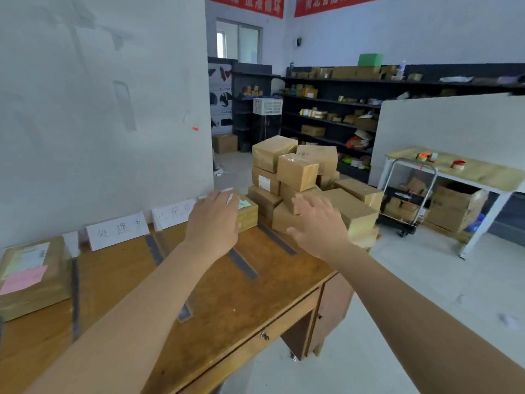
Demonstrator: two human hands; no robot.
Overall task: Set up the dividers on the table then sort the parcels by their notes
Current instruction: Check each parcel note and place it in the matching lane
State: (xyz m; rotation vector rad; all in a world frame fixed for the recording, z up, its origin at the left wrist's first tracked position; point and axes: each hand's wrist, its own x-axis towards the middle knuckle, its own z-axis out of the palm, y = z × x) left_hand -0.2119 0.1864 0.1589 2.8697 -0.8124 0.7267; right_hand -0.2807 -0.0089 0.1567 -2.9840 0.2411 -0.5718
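A green-noted parcel [249, 215] is held down under the flat left hand [213, 220] at the far edge of the table [227, 294], seemingly in its sorted place, while the empty, spread right hand [318, 223] is stretched toward the pile [297, 172].

Glossy taped cardboard parcels [297, 170] on wooden table [227, 302]

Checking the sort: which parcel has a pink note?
The parcel at the table's left end; the one under the left hand bears a green note.
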